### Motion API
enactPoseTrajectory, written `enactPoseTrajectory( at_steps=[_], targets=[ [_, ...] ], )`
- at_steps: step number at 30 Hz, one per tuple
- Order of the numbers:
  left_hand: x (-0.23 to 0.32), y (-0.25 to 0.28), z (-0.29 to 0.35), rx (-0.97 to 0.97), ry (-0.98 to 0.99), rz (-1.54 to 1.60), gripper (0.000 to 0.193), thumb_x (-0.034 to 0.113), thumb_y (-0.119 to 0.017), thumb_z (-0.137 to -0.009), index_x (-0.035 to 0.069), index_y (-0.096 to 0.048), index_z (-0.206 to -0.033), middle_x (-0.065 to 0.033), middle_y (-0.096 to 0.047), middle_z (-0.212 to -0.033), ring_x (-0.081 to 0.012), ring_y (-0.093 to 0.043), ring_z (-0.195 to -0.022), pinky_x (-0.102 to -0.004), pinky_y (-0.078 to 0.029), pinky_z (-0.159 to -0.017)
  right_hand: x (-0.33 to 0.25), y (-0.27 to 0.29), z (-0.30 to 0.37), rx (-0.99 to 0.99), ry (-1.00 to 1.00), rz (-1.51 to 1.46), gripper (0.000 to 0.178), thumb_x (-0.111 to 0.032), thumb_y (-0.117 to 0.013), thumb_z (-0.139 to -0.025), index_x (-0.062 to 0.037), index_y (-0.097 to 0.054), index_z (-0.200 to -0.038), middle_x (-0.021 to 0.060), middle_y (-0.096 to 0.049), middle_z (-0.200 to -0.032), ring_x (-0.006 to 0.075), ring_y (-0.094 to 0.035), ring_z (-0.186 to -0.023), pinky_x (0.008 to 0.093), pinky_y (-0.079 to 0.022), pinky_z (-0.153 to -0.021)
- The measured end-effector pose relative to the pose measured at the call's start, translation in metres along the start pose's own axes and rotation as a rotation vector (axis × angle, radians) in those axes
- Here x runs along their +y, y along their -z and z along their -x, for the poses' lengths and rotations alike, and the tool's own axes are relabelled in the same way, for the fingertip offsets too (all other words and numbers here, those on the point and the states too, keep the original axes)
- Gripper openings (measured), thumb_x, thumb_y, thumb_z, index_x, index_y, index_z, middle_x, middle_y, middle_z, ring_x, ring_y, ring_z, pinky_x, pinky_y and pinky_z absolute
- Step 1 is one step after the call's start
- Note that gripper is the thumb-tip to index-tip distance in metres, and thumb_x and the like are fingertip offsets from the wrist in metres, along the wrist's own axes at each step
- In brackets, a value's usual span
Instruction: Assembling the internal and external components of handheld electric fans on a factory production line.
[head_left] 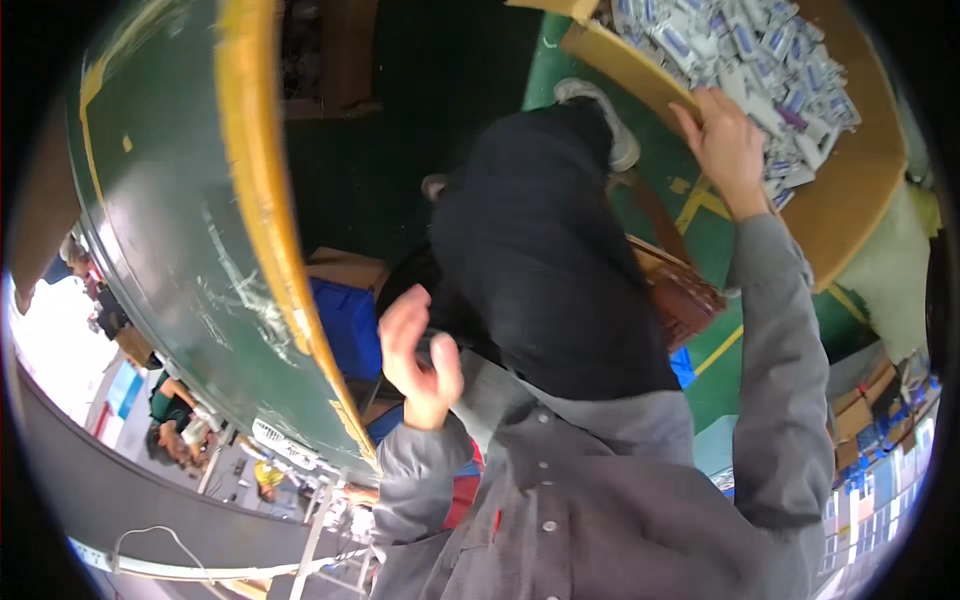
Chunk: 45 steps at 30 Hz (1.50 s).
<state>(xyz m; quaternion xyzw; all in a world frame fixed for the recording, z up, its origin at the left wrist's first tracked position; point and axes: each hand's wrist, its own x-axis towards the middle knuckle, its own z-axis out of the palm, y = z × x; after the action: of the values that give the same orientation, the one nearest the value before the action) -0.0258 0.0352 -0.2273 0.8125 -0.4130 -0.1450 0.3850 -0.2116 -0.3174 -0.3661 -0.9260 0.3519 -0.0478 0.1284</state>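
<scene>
My left hand (pixel 415 360) hovers beside the yellow-edged green tabletop (pixel 180 220), fingers and thumb apart, holding nothing. Over on the right, my right hand (pixel 730 145) reaches to the near edge of a large cardboard box (pixel 860 220). Its thumb is apart from the fingers and lies by the box's wall, while the fingertips rest at the edge of a heap of small white and grey plastic pieces (pixel 740 50) with blue-purple markings. No piece shows clearly in that hand. The fingertips are partly hidden behind the back of the hand.
A blue bin (pixel 345 325) stands beneath the tabletop's edge, near a cardboard carton (pixel 345 268). Beside my legs is a brown stool-like object (pixel 685 305). Yellow lines (pixel 720 350) mark the green floor. Other people (pixel 170 425) are seen across the table at left.
</scene>
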Motion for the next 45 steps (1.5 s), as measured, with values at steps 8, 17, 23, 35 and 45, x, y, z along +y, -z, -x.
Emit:
enactPoseTrajectory(
  at_steps=[8,17,23,35,45],
  targets=[
    [-0.109,-0.055,-0.025,0.204,0.538,-0.024,0.034,0.015,-0.053,-0.1,-0.002,-0.048,-0.13,-0.0162,-0.057,-0.127,-0.0231,-0.056,-0.116,-0.0344,-0.042,-0.102,0.008,-0.003,-0.002,-0.067,-0.013,-0.06,0.022,-0.029,-0.063,-0.09,-0.0083,-0.061,-0.098,0.0088,-0.06,-0.088,0.0311,-0.062,-0.083,0.0423,-0.05,-0.066],
    [-0.213,-0.056,-0.062,0.302,0.569,-0.18,0.039,0.01,-0.057,-0.097,0.0,-0.046,-0.132,-0.0138,-0.057,-0.123,-0.0191,-0.058,-0.106,-0.0306,-0.046,-0.093,0.019,0.0,-0.014,-0.224,-0.116,-0.402,0.025,-0.008,-0.066,-0.084,0.0008,-0.065,-0.108,0.0161,-0.054,-0.083,0.0318,-0.058,-0.076,0.0348,-0.045,-0.069],
    [-0.204,-0.014,-0.08,0.291,0.497,-0.403,0.038,0.011,-0.063,-0.092,0.002,-0.049,-0.126,-0.0112,-0.056,-0.119,-0.0185,-0.057,-0.106,-0.0304,-0.046,-0.093,0.003,0.017,-0.022,-0.279,-0.094,-0.477,0.028,-0.004,-0.064,-0.083,0.0026,-0.064,-0.11,0.0154,-0.051,-0.084,0.0304,-0.054,-0.075,0.0333,-0.044,-0.07],
    [-0.141,-0.005,-0.11,0.791,0.233,-0.092,0.053,0.037,-0.033,-0.103,-0.007,-0.046,-0.13,-0.0216,-0.055,-0.128,-0.0297,-0.055,-0.118,-0.0423,-0.043,-0.103,0.021,0.008,-0.017,-0.345,-0.165,-0.675,0.031,-0.006,-0.069,-0.081,0.0001,-0.063,-0.11,0.0109,-0.058,-0.09,0.0234,-0.058,-0.081,0.0315,-0.046,-0.074],
    [-0.367,-0.102,-0.15,0.462,0.537,-0.269,0.028,0.019,-0.063,-0.091,-0.003,-0.059,-0.109,-0.0149,-0.063,-0.103,-0.0238,-0.061,-0.097,-0.034,-0.048,-0.087,0.055,0.005,0.003,-0.539,-0.328,-0.481,0.045,0.002,-0.064,-0.082,0.0007,-0.048,-0.124,0.0133,-0.043,-0.126,0.0251,-0.04,-0.118,0.0344,-0.032,-0.103]
  ],
)
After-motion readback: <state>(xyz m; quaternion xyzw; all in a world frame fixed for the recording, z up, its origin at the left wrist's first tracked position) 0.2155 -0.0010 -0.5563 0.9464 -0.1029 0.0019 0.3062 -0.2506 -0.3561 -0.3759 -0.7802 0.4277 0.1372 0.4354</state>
